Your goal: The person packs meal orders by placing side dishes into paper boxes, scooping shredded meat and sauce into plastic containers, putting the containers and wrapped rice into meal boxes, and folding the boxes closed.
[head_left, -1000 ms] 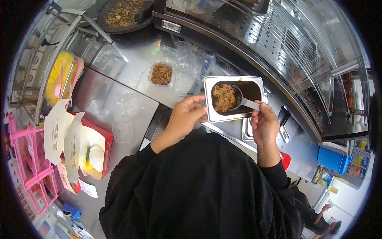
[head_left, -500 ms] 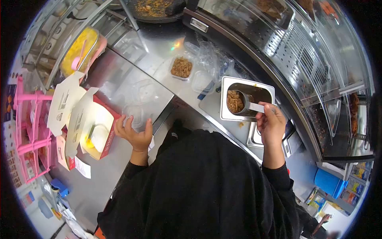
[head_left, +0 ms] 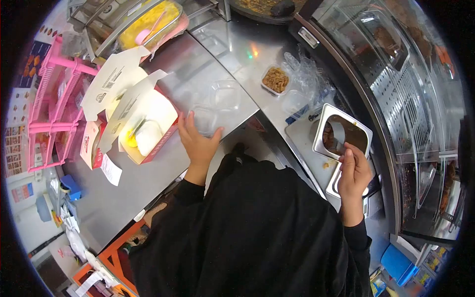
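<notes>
Clear tub (head_left: 204, 119) lay just far of nearer left hand (head_left: 200, 142), fingers apart; contact unclear. Right hand (head_left: 354, 174) pinched scoop (head_left: 338, 132) in pan (head_left: 357, 131).

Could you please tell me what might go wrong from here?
The left hand is spread close to the open red-and-white box, so a careless sweep might bump it. The clear container by its fingers looks light and could slide if nudged. The right hand holds a scoop in the metal pan; tilting it over the rim might spill food, and a few crumbs lie beside the pan.
</notes>
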Motion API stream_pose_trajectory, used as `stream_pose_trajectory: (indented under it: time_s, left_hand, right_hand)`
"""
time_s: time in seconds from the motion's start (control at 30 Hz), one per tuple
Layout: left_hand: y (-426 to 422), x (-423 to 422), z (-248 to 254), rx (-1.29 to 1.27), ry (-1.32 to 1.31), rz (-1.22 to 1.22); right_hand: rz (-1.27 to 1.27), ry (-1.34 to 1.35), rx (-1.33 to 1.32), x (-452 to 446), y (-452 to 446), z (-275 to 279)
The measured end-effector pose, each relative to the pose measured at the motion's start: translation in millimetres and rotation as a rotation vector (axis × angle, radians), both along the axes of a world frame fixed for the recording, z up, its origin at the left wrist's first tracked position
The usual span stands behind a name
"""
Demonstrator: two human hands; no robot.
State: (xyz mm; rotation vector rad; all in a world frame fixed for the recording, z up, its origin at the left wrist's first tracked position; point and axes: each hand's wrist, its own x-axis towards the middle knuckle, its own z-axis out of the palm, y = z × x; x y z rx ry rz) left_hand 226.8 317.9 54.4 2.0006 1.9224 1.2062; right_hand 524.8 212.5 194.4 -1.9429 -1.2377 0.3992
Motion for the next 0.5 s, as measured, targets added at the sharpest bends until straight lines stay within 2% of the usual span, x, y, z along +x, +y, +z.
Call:
stream_pose_trajectory:
  time_s: [0.1,0.2,0.3,0.33,0.5]
  left_hand:
    - [1.3,4.4,1.6,-0.015,0.013,0.008]
    - [0.5,10.4,6.5,-0.010,0.198,-0.006]
    - [4.4,38.6,33.7,-0.148,0.384,0.101]
    - [7.7,43.4,34.6,-0.136,0.373,0.082]
    - [37.3,72.6,42.4,-0.142,0.336,-0.020]
  right_hand:
    - [0.044,-0.097,0.039,-0.5,-1.9,-2.6]
    - [-0.004,-0.010,0.022,1.2,-1.3,-2.6]
    - [-0.167,0.409,-0.037,16.8,3.8,-0.1]
    - [-0.198,0.573,0.043,24.5,6.1,-5.3]
    - [-0.341,0.977,0.084,49.9,4.5,-9.5]
